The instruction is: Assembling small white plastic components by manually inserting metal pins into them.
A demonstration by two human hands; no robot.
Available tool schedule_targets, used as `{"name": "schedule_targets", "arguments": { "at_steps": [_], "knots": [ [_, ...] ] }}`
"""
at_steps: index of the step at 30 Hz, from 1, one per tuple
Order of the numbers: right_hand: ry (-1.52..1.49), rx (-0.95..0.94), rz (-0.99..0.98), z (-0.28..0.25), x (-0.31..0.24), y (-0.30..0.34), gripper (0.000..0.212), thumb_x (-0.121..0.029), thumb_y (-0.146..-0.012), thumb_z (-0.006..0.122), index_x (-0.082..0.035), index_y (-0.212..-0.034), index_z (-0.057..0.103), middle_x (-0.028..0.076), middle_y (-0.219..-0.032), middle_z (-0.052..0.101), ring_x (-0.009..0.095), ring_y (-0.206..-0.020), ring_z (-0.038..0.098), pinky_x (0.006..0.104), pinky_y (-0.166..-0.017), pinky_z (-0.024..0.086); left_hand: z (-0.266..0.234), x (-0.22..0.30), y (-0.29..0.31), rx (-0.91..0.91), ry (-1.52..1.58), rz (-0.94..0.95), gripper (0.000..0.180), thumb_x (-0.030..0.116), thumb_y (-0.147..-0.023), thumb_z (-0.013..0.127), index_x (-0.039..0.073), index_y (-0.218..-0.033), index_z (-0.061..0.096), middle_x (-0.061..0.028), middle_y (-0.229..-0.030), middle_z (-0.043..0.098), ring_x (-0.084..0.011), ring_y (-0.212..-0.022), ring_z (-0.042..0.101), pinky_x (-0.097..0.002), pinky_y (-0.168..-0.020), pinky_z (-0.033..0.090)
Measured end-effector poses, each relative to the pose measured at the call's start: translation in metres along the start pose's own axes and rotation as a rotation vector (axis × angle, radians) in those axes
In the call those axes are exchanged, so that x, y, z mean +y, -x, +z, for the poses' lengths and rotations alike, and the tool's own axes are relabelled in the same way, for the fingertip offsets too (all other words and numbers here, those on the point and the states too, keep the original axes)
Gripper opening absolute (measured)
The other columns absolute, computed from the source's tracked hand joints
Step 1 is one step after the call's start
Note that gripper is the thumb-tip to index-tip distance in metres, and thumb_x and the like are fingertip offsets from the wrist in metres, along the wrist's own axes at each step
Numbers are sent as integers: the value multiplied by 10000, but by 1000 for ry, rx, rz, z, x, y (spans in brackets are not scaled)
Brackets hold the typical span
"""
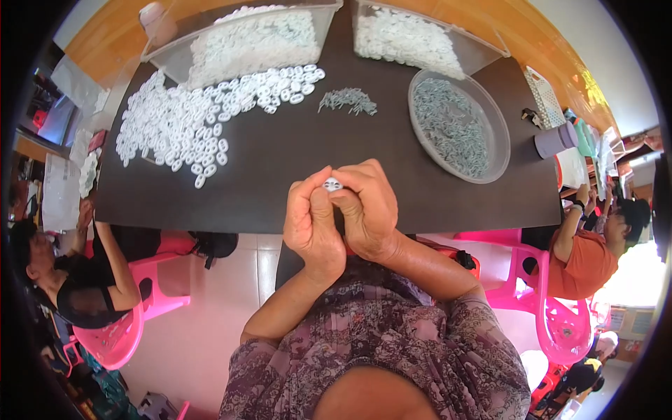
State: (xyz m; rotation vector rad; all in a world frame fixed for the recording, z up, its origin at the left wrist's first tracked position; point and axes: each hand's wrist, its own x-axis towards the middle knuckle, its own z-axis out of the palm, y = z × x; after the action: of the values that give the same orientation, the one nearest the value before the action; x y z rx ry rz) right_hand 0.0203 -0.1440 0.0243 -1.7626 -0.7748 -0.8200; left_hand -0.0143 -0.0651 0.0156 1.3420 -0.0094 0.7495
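Note:
Just past the table's near edge, my left hand (309,218) and my right hand (369,208) meet, thumbs and fingertips closed on one small white oval plastic piece (332,185) with dark openings. Whether anything else is between the fingers is hidden. Ahead of them lies a small heap of thin grey screw-like pieces (348,101). To the left spreads a big pile of white oval plastic pieces (178,122), each with openings in it. On the right a round clear tub (498,150) holds many more of the grey pieces.
Two clear bins, one at the back left (326,28) and one at the back right (483,52), hold white pieces on the dark table (294,150). A purple-grey cup (555,141) stands at the right edge. People sit on pink chairs to the left (115,343) and right (565,336).

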Motion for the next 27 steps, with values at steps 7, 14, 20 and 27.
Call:
{"name": "schedule_targets", "arguments": {
  "at_steps": [7, 14, 20, 27],
  "knots": [
    [118, -117, 111, -29, 17, -24, 156, 8, -735, 660, -8, -884, 615, 109, -820, 617, 252, -705, 573, 326, -622, 464, -10, 3, -6, -166, 129, -301, 297, 111, -946, 501, 2, -1222, 513, -48, -958, 587, -67, -754, 513, -203, -662, 434],
    [422, 154, 92, -80, 100, -148, 124, -74, -801, 636, -8, -906, 634, 98, -772, 641, 124, -697, 573, 269, -657, 461, -29, -3, -16, -89, 18, -319, 286, 124, -920, 553, -28, -1162, 532, -65, -896, 621, -72, -703, 542, -191, -601, 441],
    [819, -24, 33, -115, 150, -213, 236, -178, -769, 617, -25, -942, 667, 159, -912, 663, 294, -877, 630, 358, -764, 483, -34, 4, -25, -59, 4, -338, 246, 71, -909, 547, -23, -1137, 549, -82, -905, 623, -82, -705, 551, -192, -601, 441],
    [157, 412, -324, -108, -21, -142, 170, -84, -867, 546, 41, -939, 637, 115, -923, 657, 215, -945, 610, 274, -821, 484, -73, -3, -69, -205, -598, 124, 184, 31, -850, 585, 4, -1031, 602, -86, -826, 612, -173, -717, 576, -271, -641, 464]
  ]
}}
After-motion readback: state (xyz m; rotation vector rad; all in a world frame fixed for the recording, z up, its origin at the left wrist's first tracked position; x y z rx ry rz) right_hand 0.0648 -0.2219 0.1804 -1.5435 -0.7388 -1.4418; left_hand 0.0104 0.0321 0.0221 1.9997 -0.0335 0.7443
